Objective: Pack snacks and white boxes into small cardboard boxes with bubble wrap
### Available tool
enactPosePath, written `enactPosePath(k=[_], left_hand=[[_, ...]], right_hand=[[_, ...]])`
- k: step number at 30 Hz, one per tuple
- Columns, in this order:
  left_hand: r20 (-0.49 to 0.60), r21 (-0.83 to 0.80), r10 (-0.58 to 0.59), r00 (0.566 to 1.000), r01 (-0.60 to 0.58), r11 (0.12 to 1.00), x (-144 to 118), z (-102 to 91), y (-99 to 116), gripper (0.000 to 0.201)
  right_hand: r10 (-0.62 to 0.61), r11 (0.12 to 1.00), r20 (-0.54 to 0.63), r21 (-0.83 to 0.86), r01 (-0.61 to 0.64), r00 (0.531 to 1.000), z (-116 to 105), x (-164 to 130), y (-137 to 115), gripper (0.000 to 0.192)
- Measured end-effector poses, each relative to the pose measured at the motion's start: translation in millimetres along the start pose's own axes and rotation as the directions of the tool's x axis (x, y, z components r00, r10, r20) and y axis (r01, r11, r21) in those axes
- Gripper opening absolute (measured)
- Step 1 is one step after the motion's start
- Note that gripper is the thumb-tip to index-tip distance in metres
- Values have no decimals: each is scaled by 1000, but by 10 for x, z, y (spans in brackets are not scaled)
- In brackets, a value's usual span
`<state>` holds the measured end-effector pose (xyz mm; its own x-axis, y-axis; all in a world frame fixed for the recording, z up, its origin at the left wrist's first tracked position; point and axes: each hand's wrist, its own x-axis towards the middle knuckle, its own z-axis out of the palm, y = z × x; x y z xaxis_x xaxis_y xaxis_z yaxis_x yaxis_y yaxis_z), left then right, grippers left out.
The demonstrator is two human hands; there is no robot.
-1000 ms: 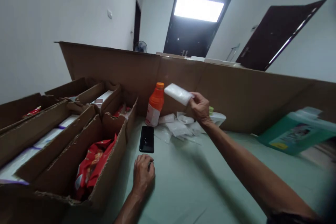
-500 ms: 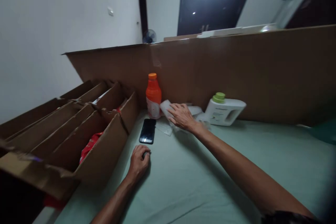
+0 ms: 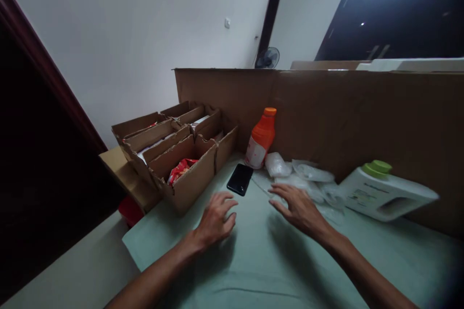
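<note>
Hovering both hands over the green table (image 3: 275, 270), palms down, holding nothing.

We are spreading our left hand (image 3: 216, 217) just short of the black phone (image 3: 239, 179), lying at its one o'clock. Our right hand (image 3: 299, 206) is splaying its fingers at the edge of the clear plastic bags (image 3: 308, 178), heaped at twelve o'clock between the orange bottle (image 3: 260, 140) and the white jug (image 3: 386, 195). Cardboard boxes (image 3: 181, 154) are sitting at ten o'clock.
</note>
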<state>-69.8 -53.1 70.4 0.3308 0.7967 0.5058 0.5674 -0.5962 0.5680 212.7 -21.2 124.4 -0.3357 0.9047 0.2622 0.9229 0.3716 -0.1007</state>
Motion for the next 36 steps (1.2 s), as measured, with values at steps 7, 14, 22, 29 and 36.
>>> enactPosePath(k=[7, 14, 22, 29, 36], left_hand=[[-608, 364, -7, 794, 286, 886, -475, -1111, -38, 67], [-624, 88, -177, 761, 294, 952, -259, -1152, -205, 14], [-560, 62, -219, 799, 304, 951, -284, -1267, -153, 13], [-533, -203, -210, 820, 118, 972, -959, -1589, 66, 9], [-330, -490, -571, 752, 381, 784, -1668, -1490, 66, 94]], right_hand=[[101, 890, 163, 425, -162, 981, 333, -949, -435, 30], [37, 859, 126, 503, -96, 991, 271, -866, -787, 27], [19, 842, 167, 529, -106, 986, 247, -851, -886, 27], [12, 847, 179, 521, -105, 984, 92, -1036, -848, 34], [-45, 841, 326, 523, -140, 944, 152, -1325, -986, 74]])
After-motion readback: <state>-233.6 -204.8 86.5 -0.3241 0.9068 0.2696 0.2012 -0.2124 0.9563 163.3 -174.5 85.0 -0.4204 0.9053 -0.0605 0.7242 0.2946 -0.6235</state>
